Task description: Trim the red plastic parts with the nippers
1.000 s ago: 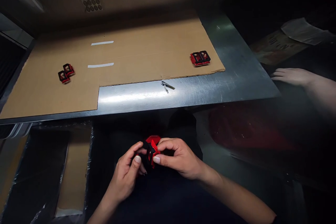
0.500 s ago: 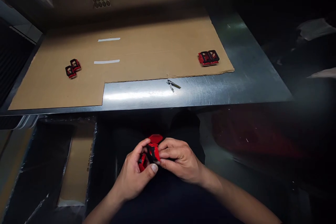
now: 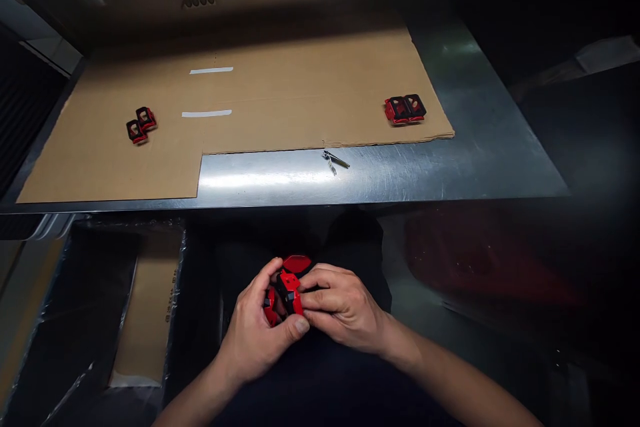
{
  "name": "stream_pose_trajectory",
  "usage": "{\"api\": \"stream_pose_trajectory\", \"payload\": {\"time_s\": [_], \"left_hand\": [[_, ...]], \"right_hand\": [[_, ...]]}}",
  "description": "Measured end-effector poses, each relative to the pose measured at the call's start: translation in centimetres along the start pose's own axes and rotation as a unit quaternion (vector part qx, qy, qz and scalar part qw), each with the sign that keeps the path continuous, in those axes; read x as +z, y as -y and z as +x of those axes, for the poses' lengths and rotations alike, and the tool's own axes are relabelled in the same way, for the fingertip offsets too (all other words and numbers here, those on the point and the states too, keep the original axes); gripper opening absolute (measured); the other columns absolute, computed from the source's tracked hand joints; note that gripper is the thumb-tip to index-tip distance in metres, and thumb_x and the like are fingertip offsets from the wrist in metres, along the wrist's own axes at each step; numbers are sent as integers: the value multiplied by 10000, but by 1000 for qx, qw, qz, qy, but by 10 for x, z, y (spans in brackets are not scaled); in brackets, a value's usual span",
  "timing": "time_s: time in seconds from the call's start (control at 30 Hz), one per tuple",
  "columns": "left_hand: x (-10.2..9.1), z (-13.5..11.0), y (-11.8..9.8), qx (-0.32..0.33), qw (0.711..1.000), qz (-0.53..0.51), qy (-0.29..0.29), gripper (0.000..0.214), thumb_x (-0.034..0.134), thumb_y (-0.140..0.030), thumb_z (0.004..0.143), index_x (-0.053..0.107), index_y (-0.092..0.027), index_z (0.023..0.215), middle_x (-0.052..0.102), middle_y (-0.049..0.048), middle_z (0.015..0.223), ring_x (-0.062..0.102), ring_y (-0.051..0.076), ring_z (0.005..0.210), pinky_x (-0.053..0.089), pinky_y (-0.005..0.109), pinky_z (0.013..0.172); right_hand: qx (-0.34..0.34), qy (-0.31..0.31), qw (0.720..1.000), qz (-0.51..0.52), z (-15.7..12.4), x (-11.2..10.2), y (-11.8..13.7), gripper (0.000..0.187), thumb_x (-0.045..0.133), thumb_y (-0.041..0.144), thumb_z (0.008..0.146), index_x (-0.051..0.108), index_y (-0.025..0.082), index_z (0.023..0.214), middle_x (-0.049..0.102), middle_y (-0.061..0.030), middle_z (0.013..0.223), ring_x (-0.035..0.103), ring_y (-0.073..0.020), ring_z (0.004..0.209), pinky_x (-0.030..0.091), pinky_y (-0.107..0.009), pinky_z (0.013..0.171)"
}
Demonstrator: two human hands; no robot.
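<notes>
Cardboard panel point(image 3: 143, 327) with illegible print point(image 3: 173, 295)

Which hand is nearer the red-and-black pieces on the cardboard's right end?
Right. The right hand is below and left of the red-and-black pieces in view; the left hand sits farther left, beside it, both around a red part.

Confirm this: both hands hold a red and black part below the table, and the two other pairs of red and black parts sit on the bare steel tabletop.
Not right. The head view shows the two pairs of red and black parts sitting on the cardboard sheet, not on the bare steel tabletop. The rest stands: the left hand and right hand hold a red and black part below it.
</notes>
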State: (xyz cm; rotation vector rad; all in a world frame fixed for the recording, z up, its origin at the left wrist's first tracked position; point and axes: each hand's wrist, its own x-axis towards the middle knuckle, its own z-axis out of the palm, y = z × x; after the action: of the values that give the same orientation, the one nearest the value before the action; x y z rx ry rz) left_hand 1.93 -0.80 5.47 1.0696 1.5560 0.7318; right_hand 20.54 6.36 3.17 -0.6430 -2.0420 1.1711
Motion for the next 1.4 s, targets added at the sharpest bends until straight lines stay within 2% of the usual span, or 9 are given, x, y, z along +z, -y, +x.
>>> {"api": "stream_pose_trajectory", "payload": {"time_s": [0.13, 0.33, 0.6, 0.8, 0.93, 1.03, 1.17, 1.3, 1.4], "left_hand": [[1, -2, 4, 0, 1000, 11, -9, 882, 777, -576, 722, 469, -170, 1442, 613, 173, 1355, 625, 350, 1217, 512, 511, 1049], [3, -6, 15, 86, 994, 50, -43, 838, 808, -409, 736, 428, -200, 1454, 580, 171, 1412, 596, 351, 1280, 480, 549, 1097], [6, -6, 16, 233, 954, 157, -104, 856, 787, -289, 769, 338, -260, 1498, 604, 140, 1392, 622, 310, 1261, 549, 498, 1039], [6, -4, 15, 287, 937, 171, -102, 918, 738, -217, 818, 203, -274, 1562, 594, 141, 1408, 613, 281, 1284, 562, 440, 1031], [6, 0, 17, 302, 932, 179, -92, 975, 695, -172, 839, 78, -245, 1591, 584, 172, 1418, 628, 273, 1268, 568, 432, 1017], [6, 2, 20, 308, 929, 185, -86, 1003, 670, -166, 862, -9, -243, 1596, 578, 184, 1425, 635, 266, 1260, 574, 428, 1003], [6, 6, 26, 333, 917, 199, -90, 1020, 669, -157, 876, -51, -243, 1594, 570, 198, 1433, 668, 246, 1209, 598, 407, 958], [7, 9, 30, 396, 888, 213, -100, 999, 661, -124, 872, -25, -177, 1595, 572, 234, 1420, 656, 255, 1223, 612, 415, 932], [8, 10, 29, 415, 880, 210, -94, 999, 657, -95, 863, -24, -143, 1592, 574, 252, 1409, 664, 253, 1206, 620, 408, 912]], "right_hand": [[-35, -21, 999, -32, 0, 1, -1, 125, 664, 210, 919, 781, 230, 960, 775, -50, 921, 688, -165, 747, 574, -293, 675], [-30, -30, 999, -30, 0, 0, 1, 117, 677, 210, 898, 770, 238, 961, 758, -68, 1047, 713, -191, 867, 598, -327, 761], [25, -53, 998, 3, -5, 1, 1, 437, 526, 20, 802, 724, 248, 1119, 709, -81, 1221, 695, -219, 1088, 602, -400, 925], [118, -86, 981, 131, -3, -4, 6, 318, 563, 57, 867, 738, 238, 1061, 741, -47, 1002, 718, -168, 925, 598, -306, 832], [206, -31, 954, 217, 0, -6, 13, 232, 626, 175, 893, 715, 207, 1105, 741, -49, 933, 714, -163, 823, 582, -289, 744], [254, 12, 933, 254, 1, -4, 14, 319, 687, 244, 857, 685, 188, 1171, 739, -61, 940, 700, -165, 777, 565, -287, 694], [274, 16, 929, 246, 5, 0, 14, 359, 769, 289, 791, 703, 182, 1127, 722, -42, 914, 647, -143, 740, 533, -268, 671], [273, 17, 937, 219, 8, 2, 14, 265, 814, 349, 767, 742, 168, 946, 652, 8, 751, 560, -106, 650, 468, -227, 603], [251, 24, 943, 218, 7, 2, 12, 220, 799, 363, 792, 736, 154, 815, 606, 16, 687, 525, -100, 619, 430, -229, 582]]}}
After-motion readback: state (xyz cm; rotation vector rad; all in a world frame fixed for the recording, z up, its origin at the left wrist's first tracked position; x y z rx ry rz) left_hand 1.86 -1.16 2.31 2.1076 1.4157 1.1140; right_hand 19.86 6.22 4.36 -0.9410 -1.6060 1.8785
